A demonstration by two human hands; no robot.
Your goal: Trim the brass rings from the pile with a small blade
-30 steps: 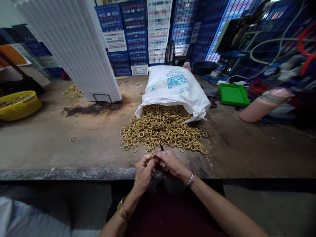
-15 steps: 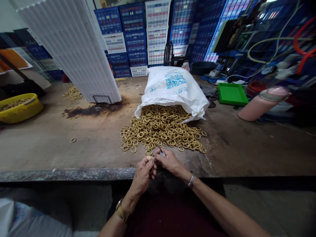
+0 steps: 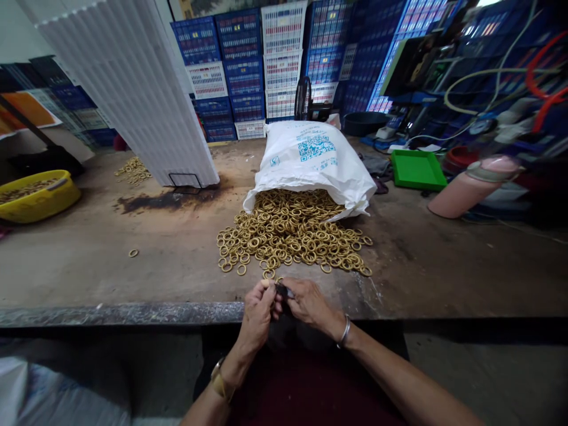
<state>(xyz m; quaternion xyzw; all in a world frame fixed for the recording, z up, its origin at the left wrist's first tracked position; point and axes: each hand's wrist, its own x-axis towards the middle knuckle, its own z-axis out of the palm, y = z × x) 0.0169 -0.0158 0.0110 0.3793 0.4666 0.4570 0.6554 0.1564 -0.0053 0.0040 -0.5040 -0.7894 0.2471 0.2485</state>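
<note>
My left hand (image 3: 257, 313) is closed in a pinch at the table's front edge, on what looks like a brass ring mostly hidden by the fingers. Close against it, my right hand (image 3: 311, 305) grips a small tool with a dark tip (image 3: 282, 290) and a grey part; its exact kind is not clear. The tip meets the fingertips of my left hand. Just beyond both hands lies a loose pile of brass-coloured rings (image 3: 288, 236), spilling from the mouth of a white woven sack (image 3: 310, 160) with blue print.
One stray ring (image 3: 134, 252) lies left on the wooden table (image 3: 177, 278). A yellow basin (image 3: 39, 204) of rings stands far left, near a leaning white corrugated panel (image 3: 146, 100). To the right are a green tray (image 3: 418, 170) and a pink cylinder (image 3: 461, 192). Stacked crates (image 3: 242, 74) line the back.
My right hand has turned and dropped slightly, bringing the tool's dark tip down against my left fingertips. My left hand stays nearly in place. The view has shifted a little.
</note>
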